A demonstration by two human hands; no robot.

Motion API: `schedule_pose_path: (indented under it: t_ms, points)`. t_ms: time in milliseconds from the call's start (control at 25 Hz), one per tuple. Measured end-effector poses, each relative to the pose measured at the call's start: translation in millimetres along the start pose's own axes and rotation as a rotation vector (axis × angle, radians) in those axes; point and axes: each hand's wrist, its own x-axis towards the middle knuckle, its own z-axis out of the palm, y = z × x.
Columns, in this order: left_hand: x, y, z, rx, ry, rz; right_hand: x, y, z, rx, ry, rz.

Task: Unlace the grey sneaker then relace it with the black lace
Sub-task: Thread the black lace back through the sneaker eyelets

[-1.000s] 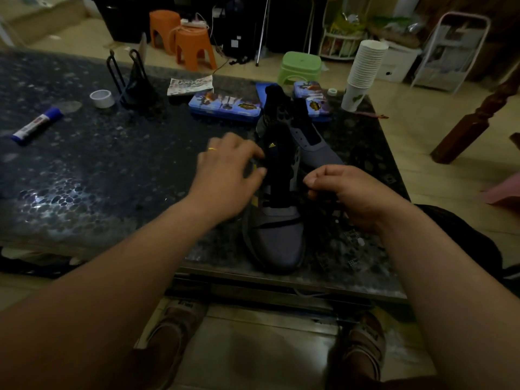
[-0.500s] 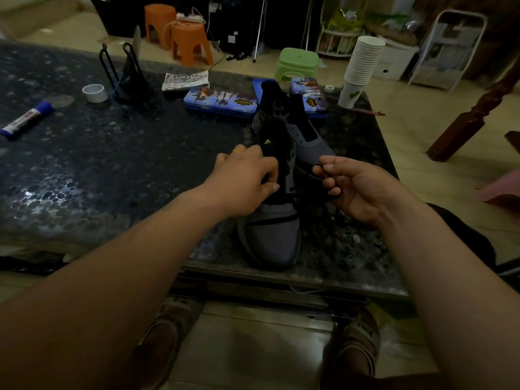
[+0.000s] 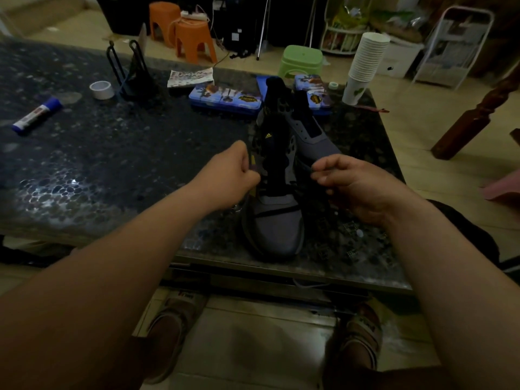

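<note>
Head cam view, and the right hand (image 3: 354, 187) is pinching the lace (image 3: 305, 168) between thumb and curled fingers, just off the right side of the sneaker (image 3: 274, 229). The strand is running from the eyelet area out to those fingertips, off the table. The left hand (image 3: 233, 173) is balling up into a fist, pressing right against the sneaker's left side. It's way too dark on that side, so I honestly can't tell if it's gripping a bit of lace or nothing at all.

The sneaker is sitting upright near the front edge of the table (image 3: 112, 164), toe pointing at the person, black tongue sticking up between the two hands. One dark strand is lying across the grey toe box.

Further out, two blue tins (image 3: 225, 98) are lying flat behind the sneaker, and a stack of cups (image 3: 365, 60) is leaning at the far right corner. A tape roll (image 3: 102, 90) and a glue stick (image 3: 36, 116) are sitting well apart from the sneaker, over on the left. Past the table, a green stool (image 3: 302, 59) and two orange stools (image 3: 194, 40) are standing on the floor. Under the table edge, the person's feet (image 3: 174, 327) are resting in sandals on the tiles.
</note>
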Motion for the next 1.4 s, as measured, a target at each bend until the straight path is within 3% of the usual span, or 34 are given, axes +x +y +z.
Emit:
schedule_pose_path:
  t_ms: [120, 240, 360, 480, 680, 880, 920, 1040, 1200, 1400]
  points:
    - [4, 2, 8, 0.063, -0.026, 0.062, -11, -1, 2, -0.424, -0.01, -0.13]
    - [9, 8, 3, 0.133, -0.064, 0.047, -17, -1, 4, -0.689, -0.091, -0.239]
    - [10, 7, 2, 0.118, -0.119, 0.071, -13, -2, 3, -0.912, -0.065, -0.333]
    - [10, 2, 0, -0.059, -0.076, 0.014, -12, -5, -4, -0.841, -0.039, -0.321]
    - [7, 0, 0, -0.157, -0.043, -0.124, -19, -4, -18, -0.592, -0.068, -0.231]
    - [1, -3, -5, -0.773, -0.106, -0.352, -13, 0, -16, -0.466, -0.075, -0.232]
    - [0, -6, -4, -0.776, -0.109, -0.369, -13, 1, -15, -0.456, -0.094, -0.228]
    - [0, -4, 3, -0.246, -0.026, -0.094, -13, -1, -11, -0.436, -0.116, -0.232]
    - [1, 11, 12, 0.122, -0.099, 0.259, -13, -2, -11, -0.404, -0.12, -0.258]
    - [5, 12, 11, 0.096, -0.137, 0.226, -7, 1, -17, -0.351, -0.135, -0.292]
